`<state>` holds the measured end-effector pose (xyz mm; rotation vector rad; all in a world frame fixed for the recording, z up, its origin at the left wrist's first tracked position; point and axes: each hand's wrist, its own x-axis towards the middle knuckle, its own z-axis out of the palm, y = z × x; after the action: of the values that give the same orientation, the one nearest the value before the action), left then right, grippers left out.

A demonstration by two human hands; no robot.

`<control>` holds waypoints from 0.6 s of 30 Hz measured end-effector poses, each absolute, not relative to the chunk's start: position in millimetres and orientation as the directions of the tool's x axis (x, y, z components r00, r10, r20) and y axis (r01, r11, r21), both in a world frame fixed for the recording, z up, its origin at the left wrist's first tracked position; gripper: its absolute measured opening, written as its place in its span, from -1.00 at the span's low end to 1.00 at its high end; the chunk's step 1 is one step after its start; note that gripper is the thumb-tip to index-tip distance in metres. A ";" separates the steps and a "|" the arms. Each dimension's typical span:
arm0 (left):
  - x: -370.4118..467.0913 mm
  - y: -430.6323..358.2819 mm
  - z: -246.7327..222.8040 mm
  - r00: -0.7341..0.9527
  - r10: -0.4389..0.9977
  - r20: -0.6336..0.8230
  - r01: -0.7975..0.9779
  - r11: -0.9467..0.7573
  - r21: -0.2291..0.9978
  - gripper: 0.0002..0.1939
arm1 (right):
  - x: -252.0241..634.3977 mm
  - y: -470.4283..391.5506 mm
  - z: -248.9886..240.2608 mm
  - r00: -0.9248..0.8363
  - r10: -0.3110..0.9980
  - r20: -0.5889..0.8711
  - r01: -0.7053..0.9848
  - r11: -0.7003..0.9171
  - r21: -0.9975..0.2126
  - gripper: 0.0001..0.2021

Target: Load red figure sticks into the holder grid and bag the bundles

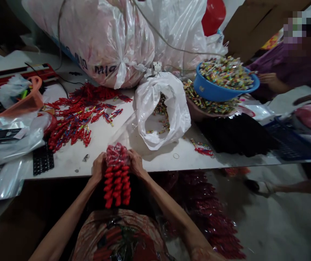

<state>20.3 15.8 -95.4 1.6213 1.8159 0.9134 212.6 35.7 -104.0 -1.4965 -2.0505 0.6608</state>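
The left hand (99, 167) and right hand (136, 162) close their grip on either side of a bundle of red strands (117, 185), its upper end in clear plastic (117, 155), at the near edge of the white bench (66, 164), with an open white bag (181, 112) beyond to the right.

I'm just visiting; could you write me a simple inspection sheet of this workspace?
Surface: white tabletop, crowded, partly bare near the front edge.
Things in hand: red strands, their upper part in clear plastic.
Clutter: loose red pieces, open white bag, heaped blue basin.
Grip: left hand and right hand hold the bundle from opposite sides.
Cables: one cable crosses before stuffed bags.
Surroundings: another person at right.
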 end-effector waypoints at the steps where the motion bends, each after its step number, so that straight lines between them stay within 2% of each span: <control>1: 21.8 4.3 -97.6 -0.140 0.989 0.041 0.573 0.047 0.818 -0.86 | 214.3 23.2 -107.3 -0.249 0.957 0.149 0.658 0.280 -0.700 -0.83; 5: 23.7 -27.5 -105.3 -0.124 0.991 -0.042 0.320 0.080 0.944 -0.75 | 214.6 -12.6 -114.4 -0.135 0.977 0.167 0.371 0.206 -0.905 -0.78; 8: 21.2 -39.5 -106.0 -0.178 0.980 -0.087 0.281 0.135 0.950 -0.68 | 209.6 -24.0 -113.5 -0.038 0.996 0.079 0.255 0.086 -0.963 -0.78; 14: 24.2 -43.9 -94.1 -0.331 0.943 -0.021 0.314 0.131 0.940 -0.62 | 195.2 -26.6 -99.4 0.149 0.987 0.053 0.235 0.017 -0.972 -0.80; 18: 25.4 -43.7 -89.4 -0.369 0.926 0.073 0.349 0.065 0.935 -0.63 | 192.5 -26.3 -87.5 0.110 0.992 0.055 0.259 0.024 -0.966 -0.81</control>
<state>25.4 -43.7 -89.4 1.2710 1.7761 1.3014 192.5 -26.3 -87.5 -1.4188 -1.3250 0.9585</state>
